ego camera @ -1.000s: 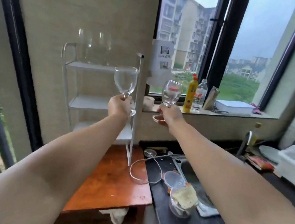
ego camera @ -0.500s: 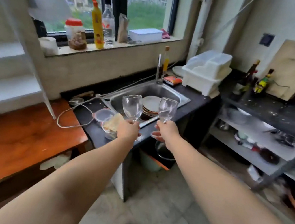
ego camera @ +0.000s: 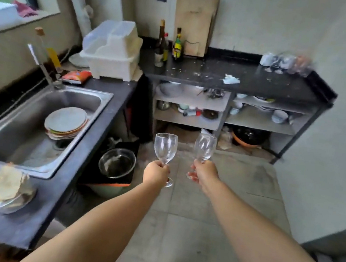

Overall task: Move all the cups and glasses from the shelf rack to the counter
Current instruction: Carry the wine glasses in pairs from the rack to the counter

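Observation:
My left hand (ego camera: 155, 172) grips the stem of a clear wine glass (ego camera: 164, 147), held upright over the tiled floor. A second clear wine glass (ego camera: 204, 146) stands upright in my right hand (ego camera: 203, 172), also held by the stem. Both arms stretch out in front of me. Ahead is a black counter (ego camera: 250, 82). Several cups and glasses (ego camera: 285, 61) stand blurred at its back right corner. The shelf rack is out of view.
A steel sink (ego camera: 7, 130) with stacked plates (ego camera: 65, 120) lies to the left, a white dish rack (ego camera: 113, 50) behind it. Bottles (ego camera: 160, 44) and a cutting board (ego camera: 194, 22) stand at the counter's back. A metal bowl (ego camera: 117, 162) sits low beside the sink cabinet.
The view has swung right, from the white shelf rack past the sink to the black counter. Both hands have kept their wine glasses throughout.

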A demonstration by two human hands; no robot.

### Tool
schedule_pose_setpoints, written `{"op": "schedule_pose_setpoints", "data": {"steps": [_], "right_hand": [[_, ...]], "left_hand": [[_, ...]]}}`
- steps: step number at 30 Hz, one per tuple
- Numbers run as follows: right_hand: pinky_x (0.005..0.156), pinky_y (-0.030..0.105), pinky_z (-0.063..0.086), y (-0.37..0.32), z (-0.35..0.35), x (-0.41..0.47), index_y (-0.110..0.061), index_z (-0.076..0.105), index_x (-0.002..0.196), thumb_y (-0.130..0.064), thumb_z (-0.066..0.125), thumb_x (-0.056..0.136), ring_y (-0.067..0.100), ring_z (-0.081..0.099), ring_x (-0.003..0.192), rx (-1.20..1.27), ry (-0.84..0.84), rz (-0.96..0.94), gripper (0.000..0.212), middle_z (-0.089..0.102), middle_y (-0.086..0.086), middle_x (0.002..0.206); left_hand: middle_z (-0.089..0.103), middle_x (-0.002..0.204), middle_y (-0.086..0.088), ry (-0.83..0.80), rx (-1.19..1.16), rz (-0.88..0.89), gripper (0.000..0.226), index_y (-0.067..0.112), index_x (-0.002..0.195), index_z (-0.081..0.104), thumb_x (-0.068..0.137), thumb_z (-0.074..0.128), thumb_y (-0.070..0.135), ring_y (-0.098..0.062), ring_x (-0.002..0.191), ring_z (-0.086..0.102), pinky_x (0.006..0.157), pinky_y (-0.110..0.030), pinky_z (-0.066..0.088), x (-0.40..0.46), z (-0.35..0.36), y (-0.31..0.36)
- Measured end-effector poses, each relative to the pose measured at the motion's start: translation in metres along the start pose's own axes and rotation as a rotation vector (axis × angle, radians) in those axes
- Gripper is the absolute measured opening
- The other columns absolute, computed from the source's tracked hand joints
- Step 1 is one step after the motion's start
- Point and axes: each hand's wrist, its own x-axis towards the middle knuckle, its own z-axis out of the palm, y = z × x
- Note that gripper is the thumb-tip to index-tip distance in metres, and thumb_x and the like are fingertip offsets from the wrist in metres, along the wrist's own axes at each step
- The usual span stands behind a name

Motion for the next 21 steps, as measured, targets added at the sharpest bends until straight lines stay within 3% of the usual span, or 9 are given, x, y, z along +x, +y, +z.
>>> {"op": "schedule_pose_setpoints", "data": {"steps": [3, 5, 8, 13, 16, 21], "right_hand": [[0.032, 0.015, 0.038, 0.008, -0.033, 0.01, -0.012, 0.052, 0.086, -0.012, 0.043, 0.095, 0.017, 0.056, 0.05, 0.056, 0.124, 0.027, 0.012, 0.054, 0.002, 0.074], [0.031, 0.015, 0.038, 0.016, -0.059, 0.016, -0.011, 0.053, 0.09, -0.015, 0.044, 0.095, 0.017, 0.057, 0.05, 0.099, 0.211, 0.053, 0.011, 0.055, 0.003, 0.075], [0.031, 0.016, 0.04, 0.02, -0.093, 0.026, -0.011, 0.051, 0.077, -0.014, 0.043, 0.095, 0.017, 0.056, 0.049, 0.118, 0.313, 0.084, 0.02, 0.053, 0.003, 0.069], [0.034, 0.019, 0.044, 0.01, -0.142, 0.06, -0.013, 0.05, 0.101, -0.008, 0.039, 0.095, 0.018, 0.054, 0.049, 0.176, 0.396, 0.1, 0.013, 0.051, 0.002, 0.07], [0.033, 0.017, 0.045, -0.003, -0.179, 0.097, -0.013, 0.05, 0.1, -0.01, 0.039, 0.095, 0.017, 0.056, 0.049, 0.186, 0.45, 0.105, 0.013, 0.055, 0.007, 0.077], [0.033, 0.017, 0.045, -0.032, -0.245, 0.159, -0.011, 0.051, 0.101, -0.015, 0.041, 0.095, 0.016, 0.059, 0.049, 0.153, 0.442, 0.13, 0.012, 0.06, 0.011, 0.081]], "left_hand": [[0.055, 0.061, 0.0, -0.087, 0.057, 0.039, 0.026, 0.012, 0.066, 0.056, 0.091, 0.048, 0.011, -0.016, 0.047, 0.054, 0.049, -0.021, 0.046, 0.005, 0.032, 0.01], [0.056, 0.062, 0.0, -0.145, 0.106, 0.052, 0.02, 0.01, 0.075, 0.059, 0.091, 0.049, 0.011, -0.016, 0.05, 0.056, 0.055, -0.024, 0.048, 0.007, 0.061, 0.017], [0.06, 0.068, -0.004, -0.191, 0.121, 0.067, 0.017, 0.008, 0.082, 0.061, 0.092, 0.049, 0.013, -0.025, 0.065, 0.061, 0.068, -0.031, 0.052, 0.01, 0.1, 0.03], [0.063, 0.082, -0.008, -0.28, 0.071, 0.029, 0.016, 0.005, 0.085, 0.061, 0.092, 0.048, 0.012, -0.024, 0.063, 0.058, 0.068, -0.029, 0.049, 0.025, 0.172, 0.057], [0.06, 0.074, -0.005, -0.284, 0.011, -0.042, 0.014, 0.005, 0.087, 0.059, 0.093, 0.048, 0.011, -0.018, 0.056, 0.053, 0.069, -0.03, 0.049, 0.046, 0.222, 0.082], [0.058, 0.069, -0.005, -0.256, 0.001, -0.08, 0.018, 0.003, 0.093, 0.063, 0.092, 0.048, 0.012, -0.028, 0.071, 0.057, 0.074, -0.033, 0.05, 0.08, 0.304, 0.124]]}}
